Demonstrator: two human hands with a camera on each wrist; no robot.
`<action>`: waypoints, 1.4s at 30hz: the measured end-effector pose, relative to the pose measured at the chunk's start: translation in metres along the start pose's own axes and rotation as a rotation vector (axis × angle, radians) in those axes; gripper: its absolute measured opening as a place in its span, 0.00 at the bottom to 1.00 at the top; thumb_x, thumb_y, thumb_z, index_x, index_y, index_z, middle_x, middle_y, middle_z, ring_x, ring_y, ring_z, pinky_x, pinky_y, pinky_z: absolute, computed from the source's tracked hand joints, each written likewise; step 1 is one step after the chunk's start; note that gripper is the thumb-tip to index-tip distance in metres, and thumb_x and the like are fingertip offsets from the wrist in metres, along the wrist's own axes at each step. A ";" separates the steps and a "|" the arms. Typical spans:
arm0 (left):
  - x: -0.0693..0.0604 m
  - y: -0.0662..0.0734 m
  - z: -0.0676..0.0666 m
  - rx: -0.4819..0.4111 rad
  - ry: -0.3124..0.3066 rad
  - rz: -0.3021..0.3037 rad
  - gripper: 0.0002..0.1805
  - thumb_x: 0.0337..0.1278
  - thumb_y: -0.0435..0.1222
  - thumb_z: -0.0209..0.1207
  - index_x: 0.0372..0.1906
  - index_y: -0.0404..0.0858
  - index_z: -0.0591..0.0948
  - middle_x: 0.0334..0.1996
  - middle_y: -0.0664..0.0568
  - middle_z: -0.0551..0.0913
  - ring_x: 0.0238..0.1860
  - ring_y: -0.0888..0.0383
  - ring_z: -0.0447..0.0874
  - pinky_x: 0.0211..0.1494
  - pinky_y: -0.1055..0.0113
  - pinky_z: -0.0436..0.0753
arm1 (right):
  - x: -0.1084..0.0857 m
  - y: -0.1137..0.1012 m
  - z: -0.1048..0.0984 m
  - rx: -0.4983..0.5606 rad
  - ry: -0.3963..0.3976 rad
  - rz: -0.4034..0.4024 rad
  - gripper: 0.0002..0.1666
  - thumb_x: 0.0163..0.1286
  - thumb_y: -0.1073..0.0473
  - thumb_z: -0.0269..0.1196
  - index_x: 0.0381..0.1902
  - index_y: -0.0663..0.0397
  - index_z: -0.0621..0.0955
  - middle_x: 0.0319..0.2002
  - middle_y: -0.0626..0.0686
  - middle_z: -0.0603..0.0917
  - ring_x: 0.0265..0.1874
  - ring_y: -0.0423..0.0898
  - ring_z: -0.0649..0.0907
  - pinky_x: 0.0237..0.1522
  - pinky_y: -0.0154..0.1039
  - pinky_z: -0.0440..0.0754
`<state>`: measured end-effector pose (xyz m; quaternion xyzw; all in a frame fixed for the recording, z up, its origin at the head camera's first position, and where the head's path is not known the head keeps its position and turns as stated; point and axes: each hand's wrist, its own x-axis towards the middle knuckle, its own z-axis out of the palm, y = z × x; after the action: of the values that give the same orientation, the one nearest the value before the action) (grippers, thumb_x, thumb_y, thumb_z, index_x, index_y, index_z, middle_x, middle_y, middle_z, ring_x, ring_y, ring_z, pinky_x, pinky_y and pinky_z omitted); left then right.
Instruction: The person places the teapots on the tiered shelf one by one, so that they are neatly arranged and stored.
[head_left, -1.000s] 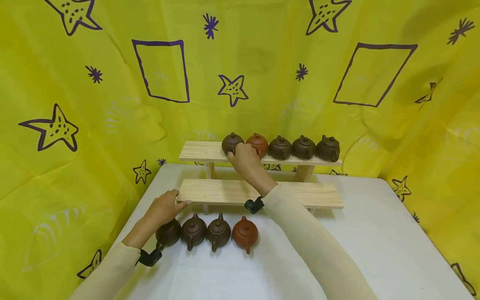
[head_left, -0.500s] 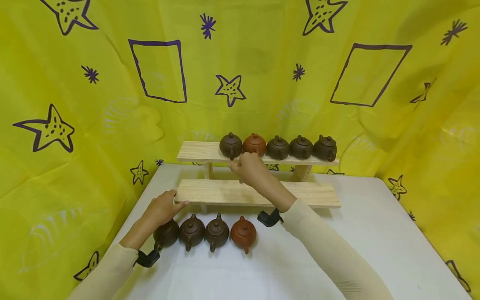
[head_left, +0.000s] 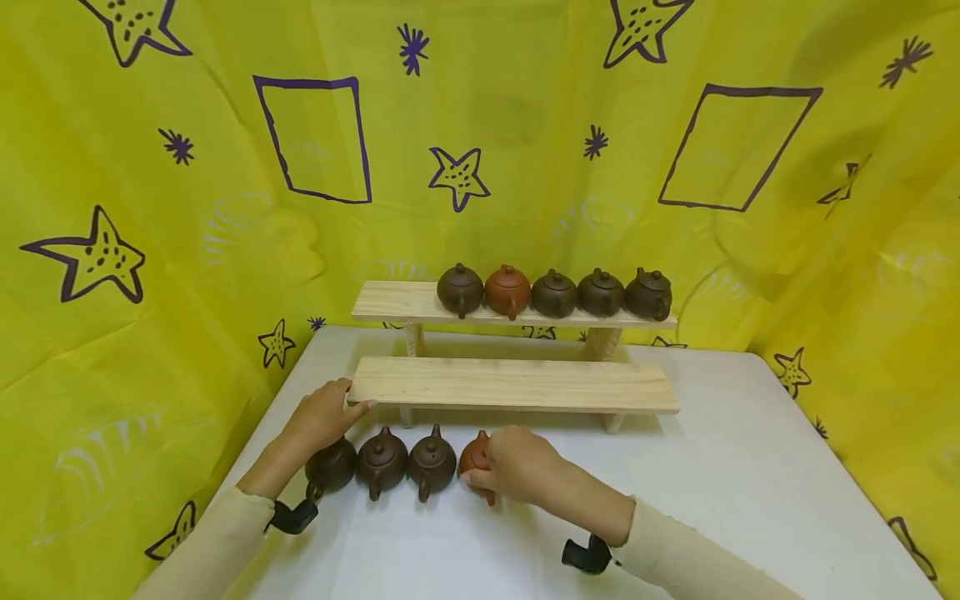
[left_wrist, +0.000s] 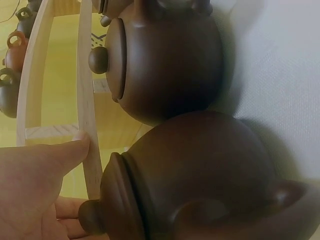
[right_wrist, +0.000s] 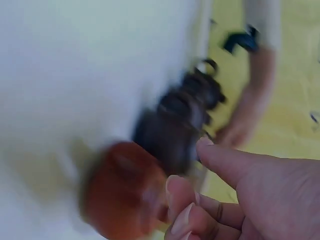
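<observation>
In the head view my left hand (head_left: 318,417) grips the left end of the lower wooden shelf (head_left: 510,383), thumb on its front edge. Beneath that hand stands a dark brown teapot (head_left: 333,467), partly covered by it. Two more dark teapots, a second one (head_left: 382,464) and a third (head_left: 432,462), continue the row on the table. At the row's right end is a reddish-orange teapot (head_left: 475,458), with my right hand (head_left: 525,465) over its right side. The right wrist view, blurred, shows thumb and fingers spread apart near the orange teapot (right_wrist: 125,192), not closed round it.
An upper wooden shelf (head_left: 393,302) bears several teapots: a dark one (head_left: 460,292) at left, an orange one (head_left: 507,292) beside it, then more dark ones. A yellow patterned cloth (head_left: 525,100) hangs behind the white table (head_left: 712,433).
My right hand has come down from the upper shelf's two left teapots to the orange teapot on the table. The left hand stays on the lower shelf's end.
</observation>
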<state>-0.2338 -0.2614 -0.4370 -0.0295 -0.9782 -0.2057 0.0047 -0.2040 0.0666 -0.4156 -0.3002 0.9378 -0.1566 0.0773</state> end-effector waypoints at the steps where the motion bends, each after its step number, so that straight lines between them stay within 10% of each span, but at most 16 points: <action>1: 0.000 0.000 0.000 0.000 0.000 0.000 0.38 0.75 0.49 0.61 0.66 0.16 0.71 0.57 0.22 0.80 0.58 0.28 0.81 0.62 0.34 0.77 | -0.004 0.000 0.006 -0.034 0.003 -0.003 0.30 0.67 0.39 0.74 0.13 0.46 0.76 0.13 0.42 0.71 0.16 0.38 0.70 0.19 0.36 0.71; 13: -0.001 -0.002 -0.001 -0.008 0.002 0.009 0.38 0.75 0.49 0.62 0.65 0.16 0.72 0.57 0.23 0.81 0.56 0.29 0.82 0.59 0.36 0.79 | -0.031 0.012 0.042 -0.077 0.133 0.032 0.32 0.67 0.53 0.69 0.11 0.44 0.62 0.15 0.45 0.67 0.18 0.40 0.65 0.18 0.37 0.65; 25: 0.000 -0.001 0.001 -0.012 0.002 0.018 0.35 0.75 0.48 0.62 0.63 0.17 0.73 0.55 0.24 0.82 0.55 0.30 0.83 0.58 0.35 0.79 | -0.034 0.015 0.064 -0.021 0.229 0.098 0.24 0.73 0.51 0.70 0.20 0.53 0.76 0.18 0.50 0.76 0.17 0.41 0.72 0.18 0.39 0.72; 42: -0.002 -0.003 0.001 -0.027 -0.014 0.014 0.40 0.77 0.49 0.60 0.69 0.15 0.68 0.62 0.19 0.75 0.63 0.24 0.77 0.64 0.34 0.77 | -0.079 0.071 -0.010 0.225 0.394 0.118 0.18 0.79 0.55 0.65 0.25 0.49 0.77 0.17 0.41 0.80 0.15 0.31 0.73 0.18 0.31 0.71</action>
<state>-0.2325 -0.2639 -0.4391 -0.0378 -0.9751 -0.2184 -0.0013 -0.1811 0.1700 -0.4267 -0.1980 0.9273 -0.3108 -0.0650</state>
